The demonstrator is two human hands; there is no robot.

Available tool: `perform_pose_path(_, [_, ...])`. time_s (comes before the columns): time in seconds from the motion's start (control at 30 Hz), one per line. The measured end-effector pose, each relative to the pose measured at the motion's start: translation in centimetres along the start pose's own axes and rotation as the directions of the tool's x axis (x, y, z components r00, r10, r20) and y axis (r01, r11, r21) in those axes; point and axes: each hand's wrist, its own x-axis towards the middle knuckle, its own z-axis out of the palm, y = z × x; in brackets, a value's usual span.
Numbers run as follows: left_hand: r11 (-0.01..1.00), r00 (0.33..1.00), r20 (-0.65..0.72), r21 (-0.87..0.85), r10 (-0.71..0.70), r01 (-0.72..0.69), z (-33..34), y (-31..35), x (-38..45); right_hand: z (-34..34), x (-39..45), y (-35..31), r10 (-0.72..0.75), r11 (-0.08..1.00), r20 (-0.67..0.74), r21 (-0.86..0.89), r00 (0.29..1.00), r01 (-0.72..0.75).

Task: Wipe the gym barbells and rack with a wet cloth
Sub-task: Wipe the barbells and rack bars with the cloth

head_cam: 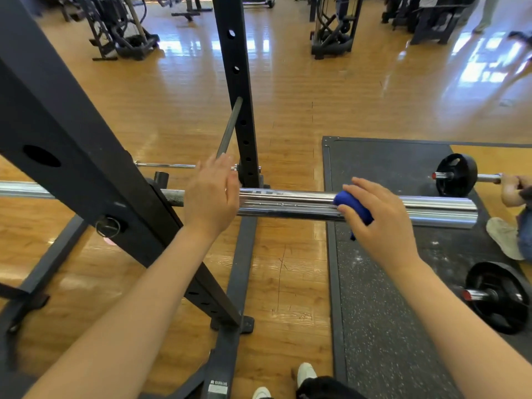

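Note:
A chrome barbell sleeve (288, 203) lies level across the black rack (72, 145), its free end pointing right. My right hand (377, 217) holds a blue cloth (352, 207) wrapped over the top of the sleeve, fingers curled round it. My left hand (211, 197) rests on the barbell at the sleeve's inner collar, by the rack's slanted post, fingers over the far side. The thin bar shaft (20, 189) runs off to the left behind the post.
A black upright post with holes (240, 110) stands just behind the bar. A dark rubber mat (388, 254) lies right, with two plate-loaded barbells (456, 175) (496, 296). Another person's hand (509, 188) and shoe sit at the right edge. My shoes (306, 371) show below.

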Motion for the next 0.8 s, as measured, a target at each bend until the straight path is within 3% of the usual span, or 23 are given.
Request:
perform_pose_path(0.1, [0.991,0.996,0.024,0.100,0.082,-0.084,1.0,-0.6,-2.1,1.1,-1.2,0.3,-0.043,0.999,-0.058,-0.016,0.997,0.042])
perform_pose_path(0.27, [0.986,0.997,-0.010,0.150,0.081,-0.078,1.6,-0.9,-1.4,1.8,-3.4,0.7,-0.122,0.992,-0.155,-0.036,0.980,0.118])
perform_pose_path(0.47, [0.981,0.988,0.154,0.191,-0.005,-0.025,0.0,0.1,0.8,2.2,-3.9,0.7,-0.144,0.990,-0.193,-0.027,0.971,0.141])
perform_pose_path(0.57, [0.970,0.942,0.317,0.241,-0.105,0.027,0.3,-0.1,2.8,2.3,-4.3,-0.3,-0.128,0.992,-0.204,-0.016,0.971,0.128])
perform_pose_path(0.63, [0.978,0.916,0.364,0.178,-0.172,0.112,0.4,-0.5,3.6,1.7,-3.5,-0.9,-0.085,0.996,-0.226,-0.005,0.970,0.086])
perform_pose_path(0.73, [0.995,0.993,0.120,0.101,-0.018,0.006,0.2,-0.6,1.9,0.4,-0.4,-1.2,-0.020,1.000,-0.253,0.010,0.967,0.023])
perform_pose_path(0.8, [0.988,0.996,0.041,0.129,0.085,-0.090,0.5,-0.7,-0.1,0.3,1.8,-1.1,-0.001,1.000,-0.167,-0.029,0.986,-0.004])
